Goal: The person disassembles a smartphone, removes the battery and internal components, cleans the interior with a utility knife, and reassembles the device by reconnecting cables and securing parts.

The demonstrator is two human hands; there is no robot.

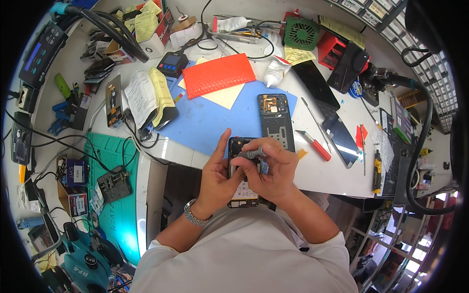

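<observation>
An opened smartphone (245,195), its inner parts and battery showing, is held upright in front of my body at the table edge. My left hand (219,179) grips it along the left side, thumb across the phone's middle and index finger stretched out past its upper corner. In my right hand (274,172) is a grey-handled screwdriver (252,153), tilted over the phone's upper half. The fingers hide its tip. Just beyond, a phone back housing (275,119) with a gold flex part lies on a blue mat (195,124).
A red-handled knife (316,146), a thin metal pry tool (315,122) and dark phone screens (340,139) lie to the right. Behind are a red bubble envelope (219,75) and a white tube (276,72). Cables cross the left side by a green mat (128,210).
</observation>
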